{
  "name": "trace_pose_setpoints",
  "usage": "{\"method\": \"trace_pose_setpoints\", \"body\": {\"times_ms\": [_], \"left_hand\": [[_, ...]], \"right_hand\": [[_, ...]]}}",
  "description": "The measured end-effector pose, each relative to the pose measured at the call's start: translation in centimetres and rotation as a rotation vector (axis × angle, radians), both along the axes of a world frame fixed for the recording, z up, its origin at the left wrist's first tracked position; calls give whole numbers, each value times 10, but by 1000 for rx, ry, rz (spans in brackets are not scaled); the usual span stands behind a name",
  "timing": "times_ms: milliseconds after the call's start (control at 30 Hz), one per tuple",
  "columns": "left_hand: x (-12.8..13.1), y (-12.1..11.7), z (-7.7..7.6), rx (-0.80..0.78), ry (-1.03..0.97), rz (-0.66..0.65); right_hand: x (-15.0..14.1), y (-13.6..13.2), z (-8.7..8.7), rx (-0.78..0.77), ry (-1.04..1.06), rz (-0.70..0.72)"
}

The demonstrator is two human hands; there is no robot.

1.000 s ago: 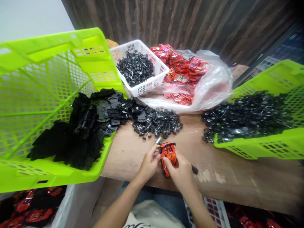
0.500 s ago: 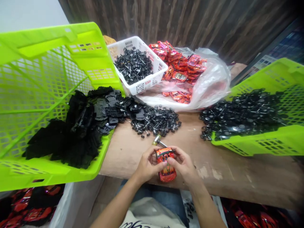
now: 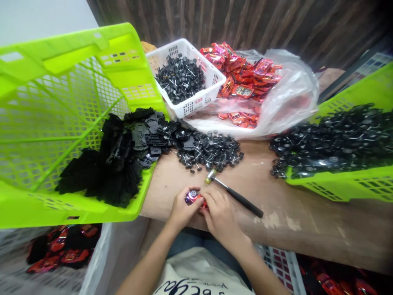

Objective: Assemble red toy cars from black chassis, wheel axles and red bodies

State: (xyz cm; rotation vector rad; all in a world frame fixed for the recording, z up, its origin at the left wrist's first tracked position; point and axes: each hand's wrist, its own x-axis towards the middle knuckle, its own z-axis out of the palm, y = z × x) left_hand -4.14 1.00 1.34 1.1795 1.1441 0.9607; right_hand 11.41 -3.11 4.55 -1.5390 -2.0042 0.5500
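Close to the table's near edge I hold a shiny red toy car (image 3: 193, 197) in both hands, turned so that a wheel shows. My left hand (image 3: 183, 207) grips one end, with the thumb across its side. Fingers of my right hand (image 3: 219, 209) close around the other end and hide much of it. A small hammer (image 3: 236, 195) with a black handle and a yellowish tip lies on the table just beyond my right hand. Past it is a heap of black wheels on metal axles (image 3: 211, 149).
At left, a tipped green crate (image 3: 132, 37) holds black plastic plates (image 3: 123, 164). A white basket (image 3: 196, 104) of wheels stands behind, beside a plastic bag (image 3: 302, 92) of red car shells (image 3: 242, 76). Another green crate (image 3: 331, 188) at right spills wheels. Red cars (image 3: 67, 254) lie below the table.
The toy car has been turned from top-up to sideways, and my right hand now covers its end. The view has shifted, and the hammer's full handle is visible.
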Motion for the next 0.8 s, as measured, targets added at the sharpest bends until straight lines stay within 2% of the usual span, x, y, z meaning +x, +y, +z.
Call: {"method": "trace_pose_setpoints", "body": {"times_ms": [67, 167, 233, 300, 400, 467, 533, 633, 733, 800], "left_hand": [[2, 1, 0, -32, -4, -23], [4, 2, 2, -45, -26, -71], [3, 2, 3, -51, -27, -94], [3, 3, 2, -42, -33, -93], [4, 4, -1, -9, -47, -99], [3, 4, -2, -2, -45, -103], [0, 4, -1, -22, -40, -129], [-10, 1, 6, 19, -78, -215], [-18, -2, 14, 271, -56, -253], [-19, -2, 15, 437, 82, -241]], "right_hand": [[1, 6, -2, -44, 58, -38], [7, 18, -3, -187, 193, -201], [10, 19, -2, -235, 242, -249], [11, 12, -4, -198, 227, -194], [9, -5, -11, -33, 109, -106], [9, -12, -15, 51, 74, -112], [11, -12, -16, 42, 116, -148], [18, -5, -12, -170, 348, -226], [27, 4, -11, -517, 746, -237], [31, 7, -13, -652, 867, -220]]}}
